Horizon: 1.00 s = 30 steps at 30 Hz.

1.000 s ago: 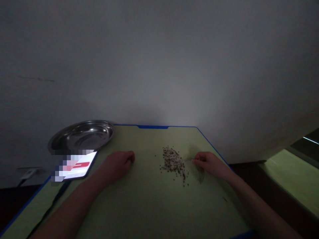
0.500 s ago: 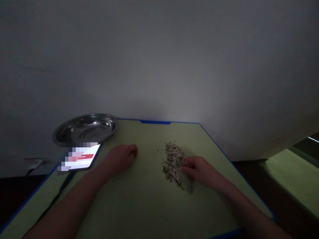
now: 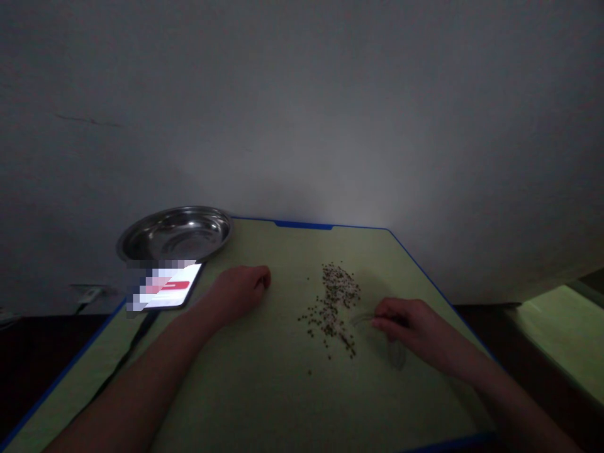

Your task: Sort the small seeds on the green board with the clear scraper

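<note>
On the green table lies a loose pile of small dark, bean-like grains mixed with pale ones (image 3: 340,286), with several strays around it. My right hand (image 3: 408,327) is just right of the pile, fingers pinched on a thin, see-through curved thing (image 3: 362,318). One end of it points at the pile and a loop hangs below the hand; its kind is unclear in the dim light. My left hand (image 3: 243,289) rests as a closed fist on the table, left of the pile and apart from it. Nothing shows in its fingers.
A shiny metal basin (image 3: 177,236) stands at the table's back left corner. A lit phone or tablet (image 3: 177,289), partly blurred out, lies in front of it, with a dark cable (image 3: 141,333) running towards me. A grey wall (image 3: 302,126) rises behind the blue-edged table (image 3: 264,390).
My right hand has moved right, away from the pile, with the see-through thing in it. Some grains near the pile's front are more spread out. The view has shifted slightly; my left fist stays put.
</note>
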Tool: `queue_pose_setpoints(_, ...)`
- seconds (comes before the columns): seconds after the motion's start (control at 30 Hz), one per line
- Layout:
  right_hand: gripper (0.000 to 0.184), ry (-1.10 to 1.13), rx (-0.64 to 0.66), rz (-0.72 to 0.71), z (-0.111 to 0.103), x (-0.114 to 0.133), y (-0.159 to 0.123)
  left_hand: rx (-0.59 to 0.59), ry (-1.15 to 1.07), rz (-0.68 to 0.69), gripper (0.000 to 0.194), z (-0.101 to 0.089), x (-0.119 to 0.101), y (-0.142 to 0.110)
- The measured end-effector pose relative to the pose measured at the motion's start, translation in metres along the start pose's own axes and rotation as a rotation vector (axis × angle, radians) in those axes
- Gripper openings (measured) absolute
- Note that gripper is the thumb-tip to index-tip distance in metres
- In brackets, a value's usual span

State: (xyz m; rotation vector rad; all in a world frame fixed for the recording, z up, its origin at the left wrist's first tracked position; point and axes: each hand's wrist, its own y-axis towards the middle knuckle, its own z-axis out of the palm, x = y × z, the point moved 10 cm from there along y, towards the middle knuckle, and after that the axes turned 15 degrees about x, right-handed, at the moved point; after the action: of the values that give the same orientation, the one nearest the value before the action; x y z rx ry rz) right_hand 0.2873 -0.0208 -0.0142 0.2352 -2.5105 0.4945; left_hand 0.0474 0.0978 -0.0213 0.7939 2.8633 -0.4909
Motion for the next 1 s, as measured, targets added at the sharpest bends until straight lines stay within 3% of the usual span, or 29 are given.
queue_pose_setpoints(0.2,0.019,-0.069,0.123,-0.022,0.03,0.025,-0.005,-0.009,-0.005,0.013,0.026,0.003,0.002,0.001)
queue_pose_setpoints(0.4,0.017,-0.108,0.124,-0.05,0.048,0.044,0.003,-0.002,-0.01,0.011,0.025,0.003,0.001,0.002)
queue_pose_setpoints(0.7,0.022,-0.174,-0.115,0.018,0.015,0.033,0.016,-0.026,-0.003,0.031,0.025,0.001,-0.002,-0.002)
queue_pose_setpoints(1.0,0.019,-0.115,-0.068,-0.016,0.027,0.048,0.022,-0.024,0.006,0.031,0.026,0.002,-0.002,-0.002)
